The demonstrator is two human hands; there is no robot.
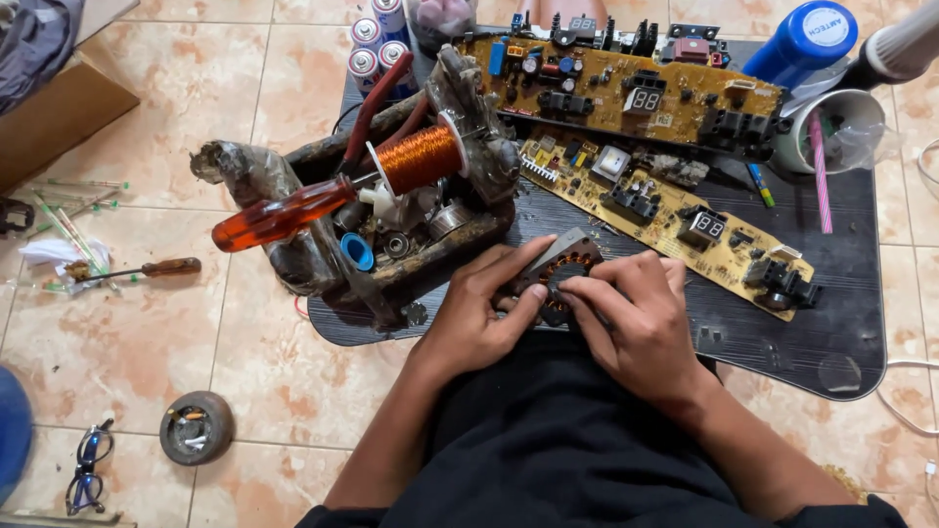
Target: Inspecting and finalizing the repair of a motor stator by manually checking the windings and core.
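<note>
Both my hands hold a small motor stator (pixel 560 272), a dark square metal block with copper windings around a round hole, at the near edge of a black board (pixel 831 293). My left hand (pixel 481 315) grips its left side with the thumb across the front. My right hand (pixel 636 318) closes on its right side, fingers curled over the windings. A spool of copper wire (pixel 421 156) sits on the dirty wooden tool box (pixel 293 244) just beyond my left hand.
An orange-handled screwdriver (pixel 284 215) lies across the box. Two yellow circuit boards (pixel 626 93) (pixel 675 215) lie on the black board, with a white cup (pixel 831 132) and a blue can (pixel 807 39) behind. On the tiled floor are a second screwdriver (pixel 147 268), glasses (pixel 88 464) and a round tin (pixel 196 427).
</note>
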